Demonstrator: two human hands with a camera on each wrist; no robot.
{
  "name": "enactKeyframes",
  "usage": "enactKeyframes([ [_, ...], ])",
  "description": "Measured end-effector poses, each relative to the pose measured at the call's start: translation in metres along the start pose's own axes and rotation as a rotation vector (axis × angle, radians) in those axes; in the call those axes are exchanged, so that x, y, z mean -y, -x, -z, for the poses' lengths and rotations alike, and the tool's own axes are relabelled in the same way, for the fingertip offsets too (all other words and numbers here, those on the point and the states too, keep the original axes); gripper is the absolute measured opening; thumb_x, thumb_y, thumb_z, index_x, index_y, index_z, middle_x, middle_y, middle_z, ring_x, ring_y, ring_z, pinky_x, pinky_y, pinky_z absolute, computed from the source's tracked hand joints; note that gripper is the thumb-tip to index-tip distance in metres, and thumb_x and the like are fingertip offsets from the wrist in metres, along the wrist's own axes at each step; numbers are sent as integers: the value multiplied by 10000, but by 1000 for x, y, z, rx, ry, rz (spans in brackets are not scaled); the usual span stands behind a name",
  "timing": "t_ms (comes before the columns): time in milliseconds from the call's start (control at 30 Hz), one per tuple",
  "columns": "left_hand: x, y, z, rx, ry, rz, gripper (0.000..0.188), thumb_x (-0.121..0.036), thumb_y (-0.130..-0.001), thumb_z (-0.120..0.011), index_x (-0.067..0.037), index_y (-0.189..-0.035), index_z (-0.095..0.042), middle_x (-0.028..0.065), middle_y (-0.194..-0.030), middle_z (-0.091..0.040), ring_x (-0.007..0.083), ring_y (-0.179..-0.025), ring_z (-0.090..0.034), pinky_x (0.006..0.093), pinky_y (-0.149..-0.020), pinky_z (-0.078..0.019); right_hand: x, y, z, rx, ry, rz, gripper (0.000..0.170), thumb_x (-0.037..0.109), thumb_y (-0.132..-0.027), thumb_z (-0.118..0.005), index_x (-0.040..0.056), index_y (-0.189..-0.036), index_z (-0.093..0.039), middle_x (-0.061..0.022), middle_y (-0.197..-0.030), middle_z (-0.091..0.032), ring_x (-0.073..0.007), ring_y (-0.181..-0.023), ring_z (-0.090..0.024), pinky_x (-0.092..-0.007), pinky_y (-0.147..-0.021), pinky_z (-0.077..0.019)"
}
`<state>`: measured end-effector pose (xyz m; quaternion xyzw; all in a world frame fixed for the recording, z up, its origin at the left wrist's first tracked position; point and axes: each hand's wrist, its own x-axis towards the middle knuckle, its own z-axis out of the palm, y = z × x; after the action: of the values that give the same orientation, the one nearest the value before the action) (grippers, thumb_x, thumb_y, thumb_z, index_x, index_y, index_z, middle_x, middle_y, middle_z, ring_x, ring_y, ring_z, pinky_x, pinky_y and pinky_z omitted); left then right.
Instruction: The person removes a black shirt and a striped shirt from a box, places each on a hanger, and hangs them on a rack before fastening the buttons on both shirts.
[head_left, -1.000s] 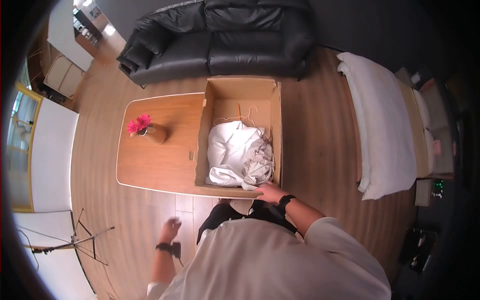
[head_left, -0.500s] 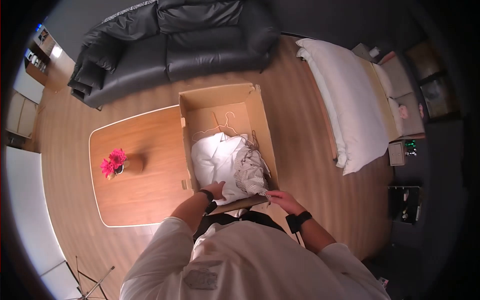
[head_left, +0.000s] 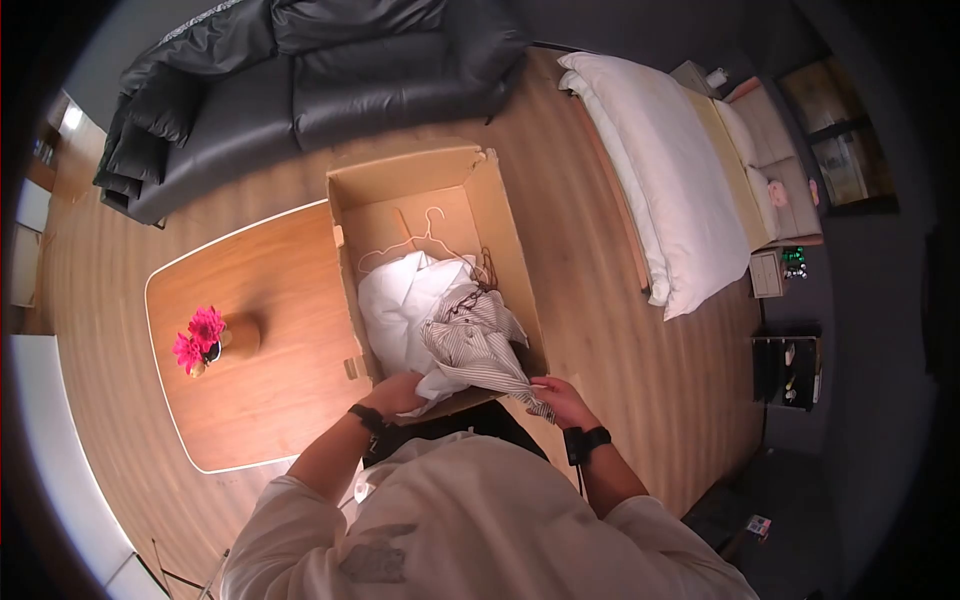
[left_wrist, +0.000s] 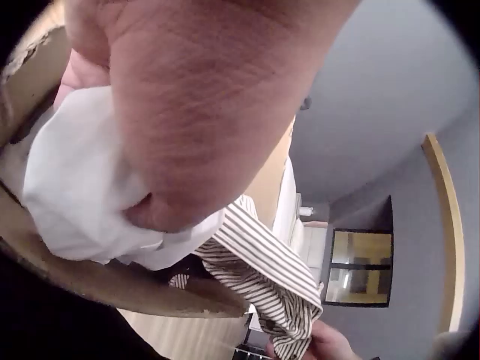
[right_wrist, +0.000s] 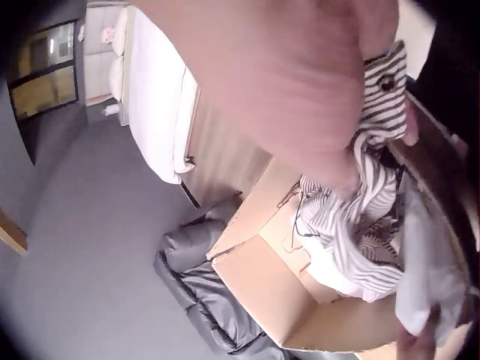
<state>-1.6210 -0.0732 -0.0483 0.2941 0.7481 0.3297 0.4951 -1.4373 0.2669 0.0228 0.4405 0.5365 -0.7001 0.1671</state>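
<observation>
Left hand [head_left: 398, 394] grips white cloth [left_wrist: 82, 180], right hand [head_left: 565, 402] pinches striped shirt [head_left: 470, 335]; advisable: spread evenly, gently (hanger [head_left: 429, 237] nearby could snag).

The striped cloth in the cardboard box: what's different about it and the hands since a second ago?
The left hand has come from outside the box to its near end and now grips white cloth. The right hand holds an end of the striped cloth, which has been drawn out over the box's near edge. The pink flowers stayed on the table.
</observation>
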Motion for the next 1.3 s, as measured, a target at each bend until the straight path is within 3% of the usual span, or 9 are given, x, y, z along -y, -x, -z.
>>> enactKeyframes([
  [133,-9,5,3,166,277,116,813,-530,-891,-749,-23,-1486,-521,267,-1374,-630,392,-1336,-574,426,-1126,-438,22,9,-14,114,133,-181,234,219,-1039,-662,12,-1131,-720,-39,-946,-722,-123,-772,-685,-306,-643,-588],
  [400,-27,-34,19,-190,132,-110,1214,-459,-727,-893,-61,-1652,-216,320,-1651,-254,443,-1497,-368,455,-1224,-339,99,47,-47,865,290,-78,189,146,-983,-702,-25,-1055,-739,-56,-860,-743,-135,-708,-698,-297,-651,-580],
  [467,-29,-44,15,-131,194,-341,1016,-217,-756,-823,-120,-1633,-319,245,-1608,-410,370,-1463,-442,398,-1198,-372,101,51,-44,811,192,-11,191,131,-986,-693,-33,-1073,-736,-75,-895,-756,-152,-731,-711,-308,-690,-589],
  [567,-16,-70,-8,227,387,-272,722,-182,-828,-769,-65,-1500,-530,195,-1439,-620,312,-1319,-584,381,-1125,-433,99,46,-42,623,-24,43,233,114,-1000,-668,-46,-1161,-719,-93,-1041,-765,-168,-898,-727,-310,-845,-582],
  [600,-23,-63,-13,99,241,-179,475,-139,-884,-703,-39,-1346,-664,159,-1207,-749,262,-1167,-667,381,-1054,-477,93,35,-44,493,-72,69,245,112,-1002,-663,-47,-1181,-713,-89,-1069,-761,-164,-934,-722,-303,-871,-573],
  [833,-55,16,46,-213,517,209,372,-32,-868,-640,-62,-1222,-752,90,-1029,-775,129,-896,-692,301,-789,-549,55,-27,4,180,130,87,258,142,-989,-676,-36,-1171,-720,-36,-1063,-744,-124,-941,-680,-275,-878,-529],
  [900,-13,26,50,-467,475,-130,424,94,-850,-578,-41,-1220,-736,32,-979,-727,99,-797,-641,257,-736,-535,55,-29,7,224,357,47,237,160,-976,-702,-17,-1131,-735,-17,-1026,-740,-116,-905,-665,-272,-849,-524],
  [1233,-14,137,84,-819,520,-61,409,166,-831,-493,4,-1151,-691,30,-1025,-700,103,-835,-642,255,-730,-541,3,-106,-26,92,581,279,283,275,-986,-721,44,-1149,-736,-30,-1009,-730,-125,-958,-660,-301,-848,-534],
  [1300,-3,150,77,-870,584,-1,409,162,-849,-479,7,-1177,-667,34,-1037,-688,105,-855,-641,255,-732,-542,-6,-123,-35,114,625,222,524,366,-944,-740,19,-1324,-643,-132,-1189,-714,-221,-1045,-689,-353,-931,-533],
])
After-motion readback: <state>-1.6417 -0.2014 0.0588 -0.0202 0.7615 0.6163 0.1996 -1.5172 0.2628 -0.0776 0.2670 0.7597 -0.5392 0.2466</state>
